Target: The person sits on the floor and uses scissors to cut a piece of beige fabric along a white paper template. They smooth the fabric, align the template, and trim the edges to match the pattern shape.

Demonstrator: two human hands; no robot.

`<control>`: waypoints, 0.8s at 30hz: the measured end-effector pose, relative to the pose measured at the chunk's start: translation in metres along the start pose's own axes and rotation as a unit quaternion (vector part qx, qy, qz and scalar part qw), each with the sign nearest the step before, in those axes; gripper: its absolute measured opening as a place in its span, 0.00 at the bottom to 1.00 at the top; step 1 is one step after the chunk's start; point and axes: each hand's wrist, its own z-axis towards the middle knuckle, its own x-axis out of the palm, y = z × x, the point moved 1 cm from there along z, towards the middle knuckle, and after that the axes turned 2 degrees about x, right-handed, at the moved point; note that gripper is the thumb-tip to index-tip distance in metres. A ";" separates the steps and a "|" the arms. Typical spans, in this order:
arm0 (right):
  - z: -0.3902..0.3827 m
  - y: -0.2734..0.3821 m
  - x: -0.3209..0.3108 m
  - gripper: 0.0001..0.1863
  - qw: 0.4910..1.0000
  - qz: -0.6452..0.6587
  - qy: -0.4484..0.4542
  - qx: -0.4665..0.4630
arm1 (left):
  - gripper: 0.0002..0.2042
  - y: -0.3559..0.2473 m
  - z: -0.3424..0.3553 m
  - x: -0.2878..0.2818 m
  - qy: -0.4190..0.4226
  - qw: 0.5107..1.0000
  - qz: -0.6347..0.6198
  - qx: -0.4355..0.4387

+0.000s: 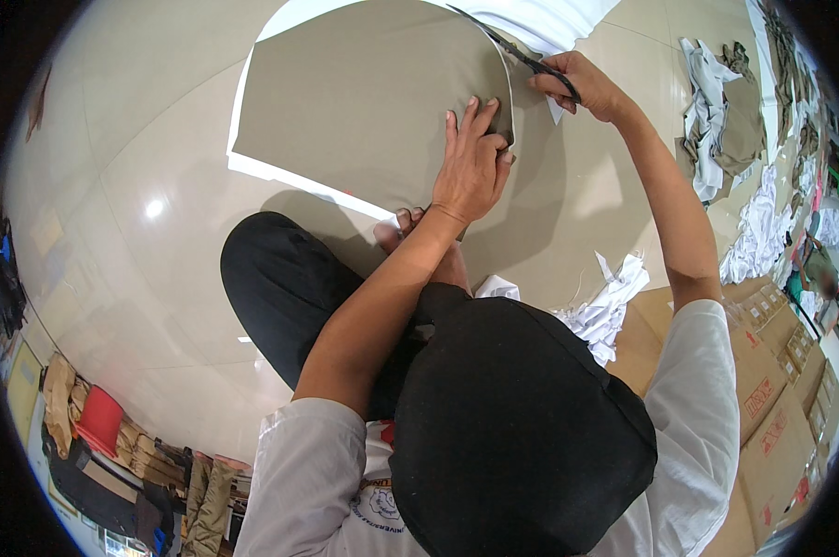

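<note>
"Head view, go."
"My left hand (471, 169) rests on the olive cloth (364, 93), fingers (466, 125) spread; right hand (584, 84) just right of it, fingers curled round black scissors (523, 58)."
"Cloth?"
"Floor (141, 251), white sheet (276, 174) under it."

Plain olive-tan is seen on fabric (364, 102) at 12 o'clock, white on layer beneath (278, 19); scissors (522, 56), 1 o'clock: black; cartons (763, 450), 4 o'clock: brown, red-printed.

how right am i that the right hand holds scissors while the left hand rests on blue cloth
The cloth is brown, not blue, as the head view shows; the right hand does hold scissors and the left hand rests on it.
</note>
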 end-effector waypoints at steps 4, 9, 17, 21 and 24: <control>0.001 0.003 -0.003 0.17 1.000 -0.005 0.011 -0.007 | 0.08 0.000 0.000 -0.001 0.004 1.000 0.001 -0.003; 0.003 0.004 -0.009 0.16 0.999 -0.041 0.008 -0.008 | 0.10 0.000 0.000 -0.001 0.000 1.000 0.002 -0.001; 0.005 0.013 -0.014 0.19 0.999 -0.030 0.029 0.001 | 0.08 -0.001 0.000 -0.002 0.007 1.000 0.006 -0.006; 0.010 0.023 -0.013 0.20 0.999 -0.034 0.029 -0.007 | 0.09 0.000 0.000 -0.001 0.003 1.000 0.001 -0.003; 0.014 0.029 -0.011 0.20 0.999 -0.039 0.034 -0.013 | 0.09 0.000 0.000 -0.001 0.003 1.000 0.001 -0.003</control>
